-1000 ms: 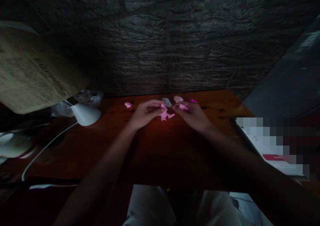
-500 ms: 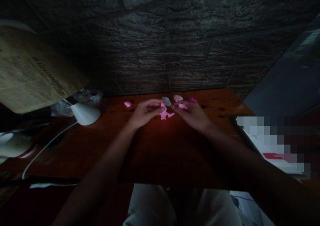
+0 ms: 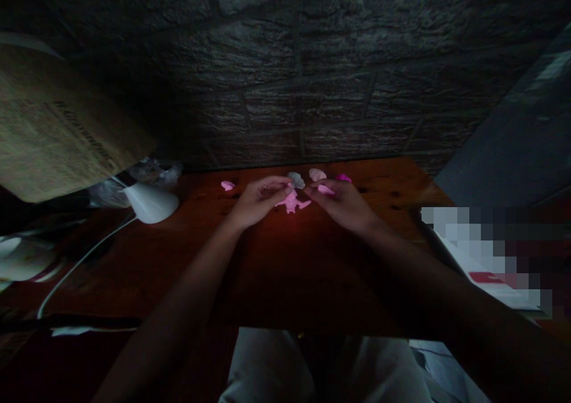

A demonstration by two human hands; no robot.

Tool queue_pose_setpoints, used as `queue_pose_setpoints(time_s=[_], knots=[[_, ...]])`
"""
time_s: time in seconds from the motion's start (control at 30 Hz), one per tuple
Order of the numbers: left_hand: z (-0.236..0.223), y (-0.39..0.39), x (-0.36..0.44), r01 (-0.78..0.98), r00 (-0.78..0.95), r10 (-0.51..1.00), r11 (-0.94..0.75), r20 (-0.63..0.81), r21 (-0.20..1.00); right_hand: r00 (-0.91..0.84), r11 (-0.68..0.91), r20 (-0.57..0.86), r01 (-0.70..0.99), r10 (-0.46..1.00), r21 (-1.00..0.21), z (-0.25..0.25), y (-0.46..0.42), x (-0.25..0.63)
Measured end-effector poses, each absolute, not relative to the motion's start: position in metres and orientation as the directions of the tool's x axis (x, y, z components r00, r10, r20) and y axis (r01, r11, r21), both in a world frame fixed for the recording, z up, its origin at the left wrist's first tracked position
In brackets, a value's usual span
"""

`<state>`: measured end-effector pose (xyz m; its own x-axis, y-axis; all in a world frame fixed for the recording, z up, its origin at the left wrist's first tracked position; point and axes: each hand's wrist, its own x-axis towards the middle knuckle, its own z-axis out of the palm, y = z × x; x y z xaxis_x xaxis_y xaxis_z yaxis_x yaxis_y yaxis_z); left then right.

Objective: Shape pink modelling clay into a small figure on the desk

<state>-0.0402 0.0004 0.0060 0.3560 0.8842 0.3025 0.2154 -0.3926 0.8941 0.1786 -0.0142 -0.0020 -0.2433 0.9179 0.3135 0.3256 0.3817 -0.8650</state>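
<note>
A small pink clay figure (image 3: 291, 203) with arm-like parts at its sides stands or lies on the wooden table; I cannot tell which. My left hand (image 3: 261, 200) has its thumb and fingertips closed at the figure's top, partly covering it. On the other side, my right hand (image 3: 345, 205) is closed around a pink clay lump (image 3: 327, 189), its fingertips just right of the figure. Behind the hands lie a grey-white clay lump (image 3: 296, 180), a pale pink lump (image 3: 317, 175) and a bright magenta lump (image 3: 343, 178), partly hidden by the right hand.
Another pink clay piece (image 3: 227, 185) lies left of my hands. A white cone-shaped object (image 3: 154, 203) with a cable (image 3: 84, 260) stands farther left, beside crumpled clear plastic (image 3: 154, 174) and under a brown paper bag (image 3: 66, 123). A stone-block wall (image 3: 294, 81) rises behind the table (image 3: 285, 272).
My left thumb has shifted up at the figure's top, and an arm-like part on the figure's left side now shows. My right hand keeps the pink clay lump, nearly still.
</note>
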Motion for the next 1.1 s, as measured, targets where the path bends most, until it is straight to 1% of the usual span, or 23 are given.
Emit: queue_pose_setpoints(time_s=[0.13, 0.23, 0.3, 0.37, 0.47, 0.57, 0.63, 0.8, 0.87, 0.97, 1.03, 1.1], knots=[[0.007, 0.0, -0.04, 0.217, 0.336, 0.893, -0.382, 0.299, 0.898, -0.261, 0.388, 0.312, 0.33, 0.913, -0.861, -0.003, -0.014, 0.179], [0.005, 0.001, -0.04, 0.206, 0.293, 0.905, -0.375, 0.309, 0.904, -0.244, 0.377, 0.307, 0.336, 0.92, -0.863, -0.003, -0.014, 0.178], [0.005, 0.004, -0.04, 0.19, 0.213, 0.911, -0.394, 0.354, 0.899, -0.22, 0.357, 0.295, 0.346, 0.93, -0.868, -0.001, -0.015, 0.178], [0.006, 0.006, -0.042, 0.183, 0.083, 0.897, -0.442, 0.434, 0.878, -0.211, 0.344, 0.284, 0.361, 0.936, -0.867, 0.002, -0.016, 0.179], [0.011, 0.006, -0.044, 0.237, -0.118, 0.822, -0.522, 0.558, 0.819, -0.19, 0.326, 0.271, 0.392, 0.944, -0.86, 0.008, -0.017, 0.182], [0.015, 0.003, -0.044, 0.311, -0.203, 0.755, -0.555, 0.624, 0.772, -0.145, 0.294, 0.259, 0.345, 0.955, -0.891, 0.01, -0.014, 0.185], [0.015, 0.002, -0.043, 0.345, -0.185, 0.76, -0.544, 0.623, 0.765, -0.129, 0.281, 0.253, 0.294, 0.959, -0.914, 0.009, -0.012, 0.187], [0.009, 0.004, -0.043, 0.372, -0.058, 0.834, -0.492, 0.549, 0.787, -0.143, 0.265, 0.238, 0.223, 0.961, -0.938, 0.003, -0.007, 0.189], [0.007, 0.005, -0.046, 0.352, 0.031, 0.867, -0.475, 0.497, 0.807, -0.148, 0.229, 0.203, 0.192, 0.968, -0.954, 0.002, -0.007, 0.19], [0.004, 0.005, -0.051, 0.303, 0.238, 0.893, -0.442, 0.383, 0.844, -0.143, 0.176, 0.152, 0.175, 0.978, -0.969, 0.002, -0.008, 0.193], [0.001, 0.004, -0.054, 0.277, 0.346, 0.881, -0.426, 0.324, 0.862, -0.131, 0.177, 0.156, 0.163, 0.979, -0.971, 0.003, -0.007, 0.194], [-0.003, 0.004, -0.055, 0.268, 0.409, 0.87, -0.405, 0.277, 0.874, -0.128, 0.186, 0.169, 0.142, 0.977, -0.972, 0.004, -0.007, 0.195]])
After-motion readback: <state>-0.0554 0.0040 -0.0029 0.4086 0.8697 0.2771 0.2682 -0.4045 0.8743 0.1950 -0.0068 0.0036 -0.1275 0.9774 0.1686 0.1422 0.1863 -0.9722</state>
